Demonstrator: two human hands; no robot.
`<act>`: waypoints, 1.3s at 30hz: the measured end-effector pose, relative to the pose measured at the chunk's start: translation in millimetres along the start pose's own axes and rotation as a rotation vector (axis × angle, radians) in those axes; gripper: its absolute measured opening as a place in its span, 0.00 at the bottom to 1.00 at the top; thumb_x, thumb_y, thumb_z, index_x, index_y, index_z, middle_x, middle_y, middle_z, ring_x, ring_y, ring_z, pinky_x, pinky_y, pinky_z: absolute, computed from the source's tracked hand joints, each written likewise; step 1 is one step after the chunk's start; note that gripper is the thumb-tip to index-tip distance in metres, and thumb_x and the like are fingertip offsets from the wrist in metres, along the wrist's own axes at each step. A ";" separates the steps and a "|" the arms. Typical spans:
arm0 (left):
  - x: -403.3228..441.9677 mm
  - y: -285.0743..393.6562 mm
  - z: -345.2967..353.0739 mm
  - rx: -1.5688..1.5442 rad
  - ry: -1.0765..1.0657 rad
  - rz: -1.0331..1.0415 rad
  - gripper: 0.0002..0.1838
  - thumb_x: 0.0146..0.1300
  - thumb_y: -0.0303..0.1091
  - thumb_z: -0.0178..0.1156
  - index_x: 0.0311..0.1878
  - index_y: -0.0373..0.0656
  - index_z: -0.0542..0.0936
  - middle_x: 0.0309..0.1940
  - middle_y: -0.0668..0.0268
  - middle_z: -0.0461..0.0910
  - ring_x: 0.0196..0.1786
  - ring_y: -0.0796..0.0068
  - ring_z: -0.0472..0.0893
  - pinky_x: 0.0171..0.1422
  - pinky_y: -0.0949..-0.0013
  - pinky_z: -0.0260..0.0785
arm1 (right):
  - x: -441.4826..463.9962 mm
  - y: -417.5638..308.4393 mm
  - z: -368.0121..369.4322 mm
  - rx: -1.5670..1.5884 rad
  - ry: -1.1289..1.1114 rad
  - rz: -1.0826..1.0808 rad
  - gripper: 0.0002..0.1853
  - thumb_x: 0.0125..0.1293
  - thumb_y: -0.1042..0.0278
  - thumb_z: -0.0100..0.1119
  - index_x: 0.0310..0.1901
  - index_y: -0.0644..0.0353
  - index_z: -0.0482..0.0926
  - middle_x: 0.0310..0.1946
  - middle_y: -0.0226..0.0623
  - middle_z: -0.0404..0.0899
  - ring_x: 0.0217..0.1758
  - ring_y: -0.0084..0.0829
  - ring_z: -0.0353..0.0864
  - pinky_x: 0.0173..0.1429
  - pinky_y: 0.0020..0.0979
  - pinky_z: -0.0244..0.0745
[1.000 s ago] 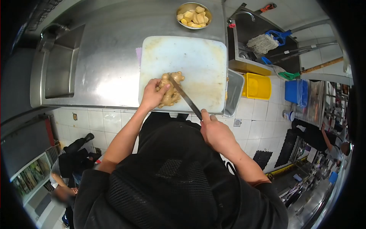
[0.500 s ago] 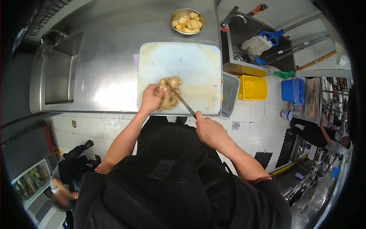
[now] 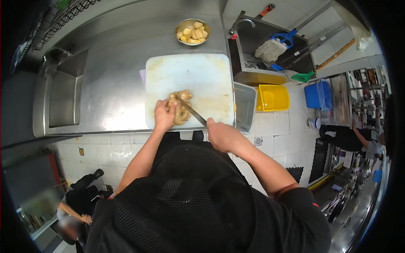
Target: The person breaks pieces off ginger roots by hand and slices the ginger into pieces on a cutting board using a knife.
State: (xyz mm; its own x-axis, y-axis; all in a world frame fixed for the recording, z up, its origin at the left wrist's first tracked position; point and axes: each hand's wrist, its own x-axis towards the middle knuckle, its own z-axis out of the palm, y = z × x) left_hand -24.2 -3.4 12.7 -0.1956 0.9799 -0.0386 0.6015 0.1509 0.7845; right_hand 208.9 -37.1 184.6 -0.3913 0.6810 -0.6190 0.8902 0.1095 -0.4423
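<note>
My left hand (image 3: 163, 115) is clamped on ginger (image 3: 181, 116), my right hand (image 3: 223, 135) around a knife (image 3: 195, 114); beyond the white board (image 3: 190, 71), a metal bowl (image 3: 193, 44) holds yellow chunks (image 3: 195, 33).

Head view: looks forward and steeply down from above the near edge of the counter (image 3: 114, 92), cutting board (image 3: 190, 71) at close range; curved margins appear unreliable for detail.

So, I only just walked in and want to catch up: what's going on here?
A person's left hand steadies a knobbly ginger root on a white cutting board, while the right hand holds a knife with its blade at the ginger. A metal bowl of pale yellow pieces sits on the steel counter beyond the board.
</note>
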 end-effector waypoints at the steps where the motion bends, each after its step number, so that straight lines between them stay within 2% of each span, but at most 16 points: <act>1: -2.8 -2.0 1.5 -0.006 -0.007 0.006 0.23 0.67 0.45 0.67 0.51 0.30 0.84 0.42 0.49 0.80 0.47 0.51 0.82 0.55 0.56 0.74 | 0.7 -3.4 -3.3 -0.007 -0.016 0.025 0.10 0.69 0.76 0.47 0.49 0.72 0.69 0.38 0.66 0.84 0.46 0.64 0.84 0.51 0.56 0.78; 3: 2.0 -5.0 1.4 -0.011 -0.024 0.061 0.23 0.67 0.44 0.67 0.51 0.29 0.83 0.42 0.47 0.78 0.46 0.45 0.80 0.54 0.53 0.73 | 4.9 -5.0 -6.1 -0.023 -0.017 0.043 0.12 0.66 0.80 0.49 0.50 0.73 0.70 0.41 0.65 0.85 0.48 0.63 0.85 0.52 0.54 0.79; 14: 13.7 -14.7 2.2 -0.014 -0.036 0.015 0.25 0.68 0.47 0.66 0.53 0.30 0.83 0.45 0.45 0.81 0.50 0.46 0.82 0.59 0.54 0.73 | -2.6 0.3 -1.3 -0.118 0.065 -0.061 0.12 0.67 0.77 0.50 0.50 0.72 0.71 0.41 0.63 0.85 0.47 0.60 0.86 0.51 0.52 0.81; 15: 15.7 -16.4 3.5 0.004 -0.054 0.004 0.27 0.68 0.48 0.66 0.55 0.30 0.83 0.47 0.46 0.82 0.50 0.51 0.83 0.59 0.57 0.74 | -6.6 2.6 -7.5 -0.125 0.071 -0.074 0.12 0.67 0.77 0.50 0.50 0.72 0.71 0.41 0.63 0.85 0.47 0.60 0.86 0.51 0.52 0.81; 18: 17.5 -13.3 0.0 -0.016 -0.138 -0.072 0.30 0.67 0.52 0.67 0.56 0.30 0.82 0.50 0.48 0.84 0.51 0.57 0.84 0.60 0.59 0.75 | -20.3 22.2 -12.5 -0.043 0.129 0.057 0.13 0.66 0.77 0.50 0.51 0.69 0.71 0.38 0.61 0.86 0.46 0.60 0.86 0.48 0.53 0.81; 20: 15.5 2.0 -8.8 -0.056 -0.199 -0.115 0.32 0.65 0.53 0.68 0.56 0.30 0.82 0.51 0.48 0.84 0.52 0.58 0.84 0.59 0.59 0.75 | 1.0 40.0 -7.6 -0.103 0.369 0.197 0.13 0.66 0.76 0.51 0.52 0.65 0.72 0.38 0.59 0.84 0.44 0.61 0.86 0.48 0.57 0.80; 21: 14.1 17.4 -11.6 -0.061 -0.198 -0.110 0.32 0.64 0.52 0.70 0.57 0.30 0.81 0.51 0.48 0.84 0.52 0.58 0.84 0.59 0.60 0.75 | 21.6 51.1 -1.4 -0.099 0.373 0.195 0.13 0.66 0.76 0.51 0.52 0.65 0.72 0.38 0.59 0.84 0.44 0.61 0.86 0.48 0.57 0.80; 23: 12.5 27.6 -7.1 -0.056 -0.214 -0.101 0.32 0.62 0.51 0.72 0.57 0.31 0.80 0.51 0.48 0.84 0.52 0.59 0.84 0.58 0.61 0.75 | 66.9 76.7 20.3 -0.113 0.665 0.110 0.15 0.65 0.76 0.53 0.53 0.64 0.72 0.41 0.57 0.82 0.45 0.60 0.85 0.49 0.57 0.79; 26: 17.7 26.7 -2.4 -0.020 -0.245 -0.115 0.33 0.59 0.47 0.76 0.59 0.34 0.77 0.51 0.49 0.84 0.52 0.59 0.84 0.58 0.62 0.76 | 104.5 92.8 36.4 -0.386 0.813 -0.052 0.17 0.67 0.71 0.58 0.56 0.62 0.73 0.43 0.55 0.79 0.47 0.56 0.85 0.49 0.52 0.78; 27: 17.3 28.3 -5.9 -0.048 -0.241 -0.036 0.32 0.58 0.43 0.77 0.59 0.34 0.77 0.51 0.52 0.84 0.53 0.61 0.84 0.58 0.63 0.76 | 108.5 88.5 34.2 -0.376 0.811 -0.052 0.17 0.67 0.71 0.58 0.56 0.62 0.73 0.43 0.55 0.79 0.47 0.56 0.85 0.49 0.52 0.78; 29: 16.1 28.0 -14.7 -0.073 -0.237 0.032 0.30 0.57 0.39 0.78 0.59 0.35 0.77 0.51 0.54 0.83 0.53 0.63 0.84 0.58 0.64 0.77 | 111.6 71.0 24.5 0.129 0.859 -0.279 0.20 0.68 0.63 0.64 0.58 0.62 0.74 0.47 0.55 0.80 0.50 0.50 0.84 0.48 0.47 0.78; 30: 18.1 31.0 -21.4 -0.190 -0.293 0.070 0.30 0.57 0.37 0.78 0.58 0.34 0.77 0.49 0.55 0.84 0.52 0.64 0.84 0.58 0.63 0.77 | 115.8 65.3 19.9 0.514 0.668 -0.287 0.27 0.68 0.52 0.68 0.58 0.64 0.74 0.44 0.49 0.82 0.40 0.40 0.85 0.41 0.40 0.78; 31: 17.8 34.1 -27.8 -0.308 -0.345 0.109 0.29 0.56 0.36 0.78 0.57 0.33 0.78 0.47 0.55 0.85 0.52 0.66 0.84 0.58 0.62 0.77 | 116.1 61.7 16.7 0.517 0.663 -0.291 0.27 0.68 0.52 0.68 0.58 0.64 0.74 0.44 0.49 0.82 0.40 0.40 0.85 0.41 0.40 0.78; 33: 13.4 54.7 -45.8 -0.408 -0.422 0.060 0.28 0.57 0.35 0.78 0.57 0.34 0.78 0.48 0.57 0.85 0.52 0.68 0.84 0.58 0.63 0.77 | 116.8 54.0 8.7 0.835 0.247 -0.389 0.26 0.68 0.48 0.69 0.52 0.64 0.77 0.34 0.38 0.82 0.28 0.28 0.81 0.33 0.32 0.75; 34: 12.9 69.2 -55.6 -0.513 -0.505 0.014 0.27 0.58 0.33 0.78 0.57 0.35 0.77 0.49 0.58 0.85 0.53 0.71 0.83 0.58 0.65 0.77 | 118.2 48.2 4.8 0.875 0.163 -0.440 0.21 0.69 0.49 0.69 0.42 0.62 0.80 0.24 0.28 0.76 0.20 0.18 0.72 0.25 0.26 0.67; 39: 12.6 93.5 -78.7 -0.570 -0.619 -0.030 0.27 0.59 0.30 0.76 0.59 0.36 0.76 0.50 0.60 0.84 0.52 0.74 0.83 0.60 0.67 0.76 | 110.0 32.0 1.8 1.122 0.057 -0.427 0.15 0.71 0.56 0.67 0.33 0.58 0.79 0.20 0.22 0.71 0.18 0.13 0.64 0.21 0.23 0.54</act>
State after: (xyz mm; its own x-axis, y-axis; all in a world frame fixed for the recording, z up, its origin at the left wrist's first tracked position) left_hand -31.4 12.8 134.3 0.3547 0.8963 -0.2662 0.0870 0.2518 0.9638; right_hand 193.9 40.1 101.2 -0.5691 0.7774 -0.2680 -0.0194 -0.3385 -0.9408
